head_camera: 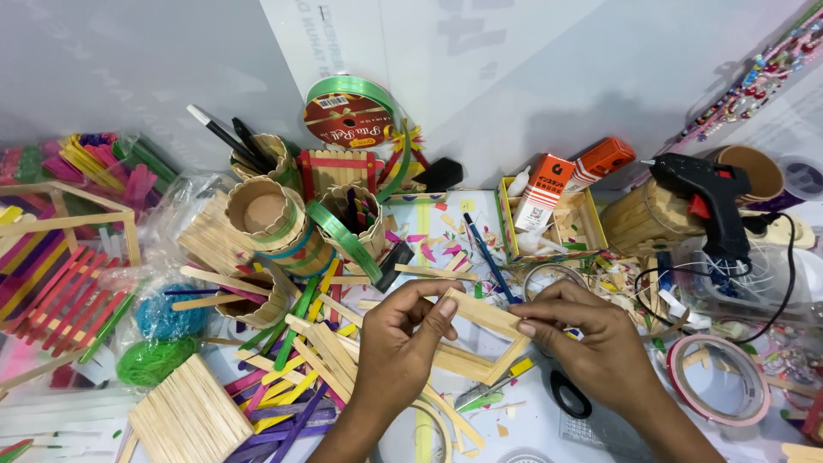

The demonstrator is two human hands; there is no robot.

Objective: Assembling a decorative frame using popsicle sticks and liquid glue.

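Frame: pale wooden rectangle built from flat craft sticks (480,339), held just above the surface at the middle of the view, tilted so its open centre faces the camera; both hands grip its upper rail, which looks like a way to keep the glued corners square.
Left hand: left hand (403,343) comes up from below, thumb and forefinger pinched shut on the near-left end of the top stick, the other fingers (426,302) curled behind it as a brace.
Right hand: right hand (591,339) closes thumb and forefinger on the right end of the same stick, the palm arched over the frame's right corner, apparently to steady it.
Under the hands: loose plain and dyed craft sticks (300,369) in yellow, green and purple lie fanned across the surface, within easy reach of the left hand.
Nearby left: neat slab of plain sticks (189,420), plus green and blue raffia balls (154,360).
Behind: round stick-built pots (266,214) stand upright, holding pens, and a green ribbon spool (347,111) leans on the wall.
Right side: black glue gun (711,201) rests on its stand with its nozzle clear of the clutter; a pink tape roll (720,377) lies flat nearer the right hand.
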